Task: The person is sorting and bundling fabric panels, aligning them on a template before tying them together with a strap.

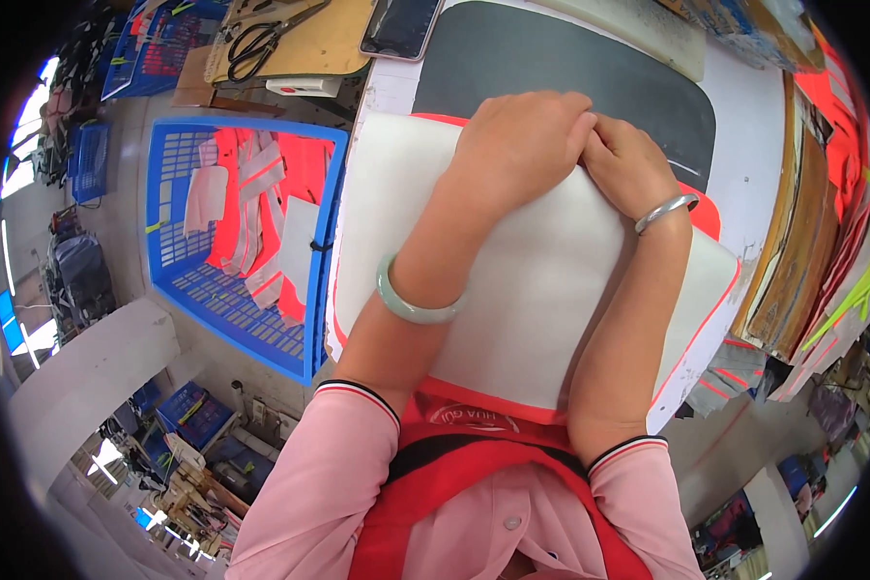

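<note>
A large white-backed fabric panel (522,309) with orange-red edges lies over the work table in front of me. At its far edge my left hand (527,145) is closed, knuckles up, its fingertips mostly hidden. My right hand (633,169) is closed right beside it, thumb and fingers pinched together at the same edge. The two hands touch at the fingertips. Orange-red cloth (706,215) shows past the panel's far corners. Beyond the hands lies a dark grey board (561,58) with rounded corners, partly covered by the panel and my hands.
A blue plastic basket (232,336) with orange-red and grey striped cloth pieces stands at the left. Black scissors (256,46) and a phone (399,27) lie at the back left. Wooden boards (788,232) and hanging bright cloth (846,174) border the right side.
</note>
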